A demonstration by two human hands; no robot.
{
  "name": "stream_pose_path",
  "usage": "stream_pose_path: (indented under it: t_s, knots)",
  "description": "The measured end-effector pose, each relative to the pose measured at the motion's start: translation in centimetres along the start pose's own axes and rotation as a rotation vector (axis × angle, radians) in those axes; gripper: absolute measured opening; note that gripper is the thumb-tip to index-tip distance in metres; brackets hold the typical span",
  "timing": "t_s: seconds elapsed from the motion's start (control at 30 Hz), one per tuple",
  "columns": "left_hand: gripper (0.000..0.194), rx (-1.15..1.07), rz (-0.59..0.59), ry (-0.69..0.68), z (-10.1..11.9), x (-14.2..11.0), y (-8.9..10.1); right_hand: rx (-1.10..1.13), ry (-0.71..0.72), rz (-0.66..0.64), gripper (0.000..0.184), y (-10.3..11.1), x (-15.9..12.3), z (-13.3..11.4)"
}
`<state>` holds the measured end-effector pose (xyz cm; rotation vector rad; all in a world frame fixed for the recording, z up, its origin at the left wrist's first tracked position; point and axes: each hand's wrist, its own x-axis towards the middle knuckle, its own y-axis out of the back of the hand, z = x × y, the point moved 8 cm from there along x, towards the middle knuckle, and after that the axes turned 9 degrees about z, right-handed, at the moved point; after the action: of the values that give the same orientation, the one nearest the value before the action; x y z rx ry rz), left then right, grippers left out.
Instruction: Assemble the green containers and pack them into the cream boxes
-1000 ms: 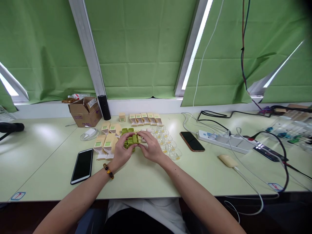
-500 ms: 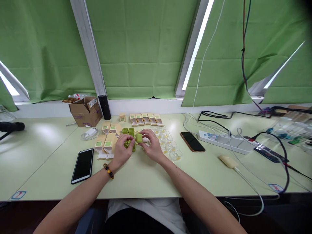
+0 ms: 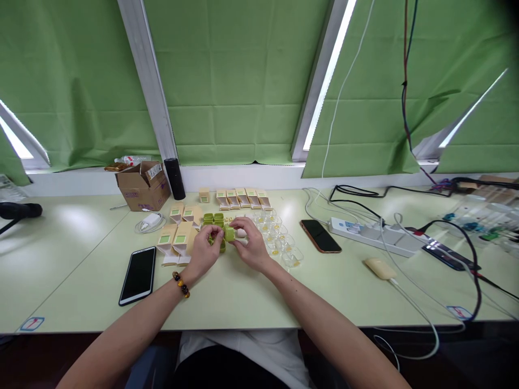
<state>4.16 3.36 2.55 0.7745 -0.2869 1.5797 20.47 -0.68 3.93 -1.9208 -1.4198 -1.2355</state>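
Head view: well left of a small, light-green, box-shaped, plastic-looking container (image 3: 229,233) stand beige cardboard boxes with green square panels (image 3: 184,240). Nearer, just left of the container, the left hand (image 3: 205,249) curls with thumb and forefinger pinched nearly together; whether they hold anything or touch the container, I cannot tell. Behind and left of it sit olive-green, open, square cups (image 3: 219,216), partly hidden. The container itself lies between both hands, no clear long axis showing, and is gripped from its right side by the right hand (image 3: 253,246), thumb below, forefinger above. Farther right of it spread clear plastic cups (image 3: 279,229).
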Motion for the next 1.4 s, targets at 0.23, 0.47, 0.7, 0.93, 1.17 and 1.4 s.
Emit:
stream_pose_path:
  t_s: [0.23,0.47,0.7,0.93,1.17,1.4]
  knots:
    - [0.027,-0.040,0.054,0.037,-1.1,0.4,0.3,-0.010,-0.014,0.032,0.034,0.4,0.2,0.4]
    - [0.028,-0.094,0.094,0.076,-2.0,0.5,0.6,0.026,-0.062,0.040,0.036,0.6,0.2,0.8]
    - [0.042,0.034,0.052,-0.203,1.6,0.0,1.1,-0.084,0.029,0.019,0.050,0.9,0.2,0.4]
    - [0.048,0.091,-0.021,-0.346,2.5,-0.4,0.1,-0.240,0.306,-0.069,0.046,0.5,-0.1,-1.8]
    - [0.040,0.041,-0.029,-0.311,2.2,-0.2,0.1,-0.315,0.397,-0.080,0.029,0.7,-0.2,-2.3]
    - [0.041,-0.032,-0.016,-0.347,2.2,-0.3,0.2,-0.335,0.458,-0.076,0.034,0.7,-0.2,-3.0]
